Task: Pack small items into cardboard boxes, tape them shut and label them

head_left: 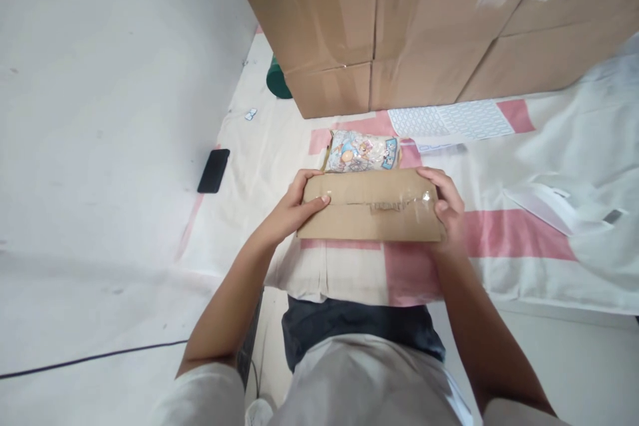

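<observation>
A small brown cardboard box (349,221) is held level in front of me, above the near part of the cloth-covered surface. My left hand (304,203) grips its left end, thumb on the upper face and fingers round the far corner. At the right end, my right hand (446,203) is closed round the box's edge. Torn paper and shiny tape show on the face towards me. Just behind the box lies a plump printed packet (363,150) with cartoon pictures, its near side partly covered by the box.
Stacked, taped cardboard cartons (424,33) stand at the back, with a green round object (277,80) at their left. A black phone (214,171) lies near the left wall. Clear plastic wrapping (544,203) rests on the patterned cloth (519,279) at right.
</observation>
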Motion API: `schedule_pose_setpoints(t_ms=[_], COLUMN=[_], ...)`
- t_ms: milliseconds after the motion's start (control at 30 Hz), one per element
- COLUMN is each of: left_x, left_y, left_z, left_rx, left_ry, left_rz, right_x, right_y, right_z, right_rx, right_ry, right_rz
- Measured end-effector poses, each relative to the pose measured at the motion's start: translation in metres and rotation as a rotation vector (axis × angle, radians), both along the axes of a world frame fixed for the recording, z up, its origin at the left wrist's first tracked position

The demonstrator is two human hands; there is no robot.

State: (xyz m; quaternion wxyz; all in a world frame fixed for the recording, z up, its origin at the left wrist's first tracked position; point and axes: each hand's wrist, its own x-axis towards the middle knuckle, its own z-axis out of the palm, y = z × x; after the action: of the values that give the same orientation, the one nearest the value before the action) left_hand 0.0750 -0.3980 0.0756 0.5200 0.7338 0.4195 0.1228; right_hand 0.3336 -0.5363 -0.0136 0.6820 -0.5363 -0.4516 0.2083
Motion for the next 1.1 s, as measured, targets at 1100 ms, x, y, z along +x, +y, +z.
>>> schedule_pose_setpoints(t_ms=[1100], left_x=[-0.008], left_y=[-0.001], left_z=[-0.024], left_rx=[-0.086], left_ry=[-0.156], left_rz=[0.045], right_x=[0.098], right_y=[0.061], right_z=[-0.003], right_rx=[-0.631], right_ry=[-0.704], right_rz=[-0.463])
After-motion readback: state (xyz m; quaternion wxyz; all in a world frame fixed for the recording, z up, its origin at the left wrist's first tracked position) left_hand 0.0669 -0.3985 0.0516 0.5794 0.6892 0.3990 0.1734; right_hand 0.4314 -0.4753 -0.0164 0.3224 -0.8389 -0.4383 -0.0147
